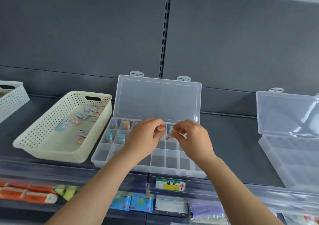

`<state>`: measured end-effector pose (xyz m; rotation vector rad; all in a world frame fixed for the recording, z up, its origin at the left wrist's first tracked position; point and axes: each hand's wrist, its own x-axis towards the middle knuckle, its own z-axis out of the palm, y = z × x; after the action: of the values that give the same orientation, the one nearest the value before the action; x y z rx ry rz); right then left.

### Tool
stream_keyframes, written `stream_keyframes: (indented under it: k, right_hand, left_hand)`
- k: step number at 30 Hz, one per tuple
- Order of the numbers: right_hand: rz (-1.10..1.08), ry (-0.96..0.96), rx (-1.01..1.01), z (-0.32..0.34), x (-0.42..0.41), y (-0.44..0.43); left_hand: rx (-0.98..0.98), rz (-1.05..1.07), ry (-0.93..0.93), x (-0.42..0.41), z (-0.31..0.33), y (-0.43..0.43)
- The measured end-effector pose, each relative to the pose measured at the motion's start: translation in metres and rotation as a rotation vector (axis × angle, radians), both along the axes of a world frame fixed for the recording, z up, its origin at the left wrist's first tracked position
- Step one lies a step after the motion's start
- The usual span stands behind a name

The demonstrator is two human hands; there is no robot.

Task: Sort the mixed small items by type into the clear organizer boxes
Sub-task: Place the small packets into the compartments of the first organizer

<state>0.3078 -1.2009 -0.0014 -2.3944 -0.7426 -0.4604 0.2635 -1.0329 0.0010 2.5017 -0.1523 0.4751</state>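
Placing step under way. You are holding both hands over the back rows of the open clear organizer box (172, 170), which is sitting on the shelf (233, 138). Your left hand (144, 136) is pinching an orange-capped vial (161, 128) in curled fingers (155, 122). Your right hand (194, 138) is pinching a teal-capped vial (170, 129), tilted, with the grip partly hidden. Sorted vials (108, 136) are standing in the left compartments. Mixed vials (81, 116) are lying in the cream basket (51, 153) just beside the box. My judgement of the next move: lowering each vial upright into a cell matching its cap colour, then reaching to the basket. The narrow cells are calling for a straight drop.
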Motion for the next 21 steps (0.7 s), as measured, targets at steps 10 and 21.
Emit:
stream_keyframes:
  k: [10, 21]
  right_hand:
    - [0.003, 0.029, -0.223, -0.030, 0.012, 0.001]
    - [0.030, 0.131, -0.263, -0.036, 0.013, 0.001]
  left_hand:
    - [0.320, 0.010, 0.200, 0.019, -0.017, -0.008]
    - [0.344, -0.019, 0.210, 0.022, -0.027, -0.003]
